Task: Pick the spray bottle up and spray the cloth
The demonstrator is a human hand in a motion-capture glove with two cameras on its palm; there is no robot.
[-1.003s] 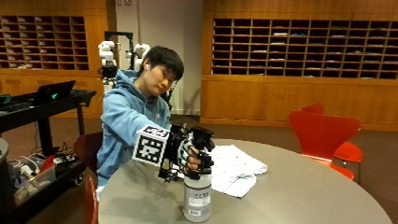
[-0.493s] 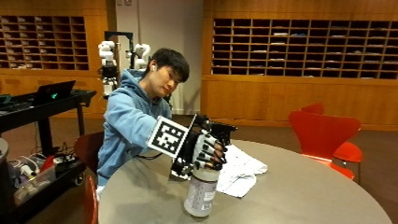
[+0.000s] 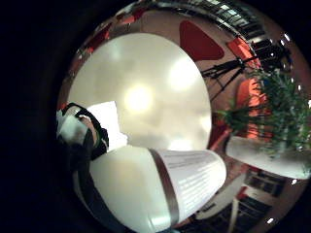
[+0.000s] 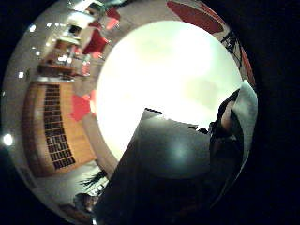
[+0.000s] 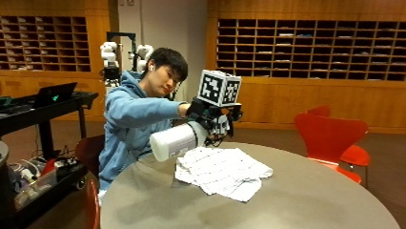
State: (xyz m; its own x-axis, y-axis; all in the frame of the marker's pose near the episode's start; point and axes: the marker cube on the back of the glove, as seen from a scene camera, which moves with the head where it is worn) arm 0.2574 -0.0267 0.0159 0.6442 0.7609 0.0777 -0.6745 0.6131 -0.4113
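- From the outside view, a person in a blue hoodie (image 5: pixel 130 119) sits at the 9 o'clock side of a round grey table (image 5: pixel 304 200).
- The gloved right hand (image 5: pixel 206 117) is raised above the table, its fingers curled round the neck end of the spray bottle (image 5: pixel 177 140).
- The bottle is white and lies tipped nearly level in the air, clear of the tabletop; its flat base points toward 8 o'clock, toward the person, and its head is hidden inside the hand.
- The cloth (image 5: pixel 222 171), white with a fine check, lies crumpled on the table just below the bottle, at about 5 o'clock from the hand; bottle and cloth do not touch.
- In the little-finger palm view the bottle's white body (image 3: pixel 146 189), with a printed label, fills the area next to the strapped fingers (image 3: pixel 80 141), with the cloth (image 3: pixel 109 124) on the table beyond.
- In the thumb-side palm view the bottle (image 4: pixel 164 178) shows as a dark bulk close to the palm.
- A red chair (image 5: pixel 333 140) stands at 3 o'clock beside the table.
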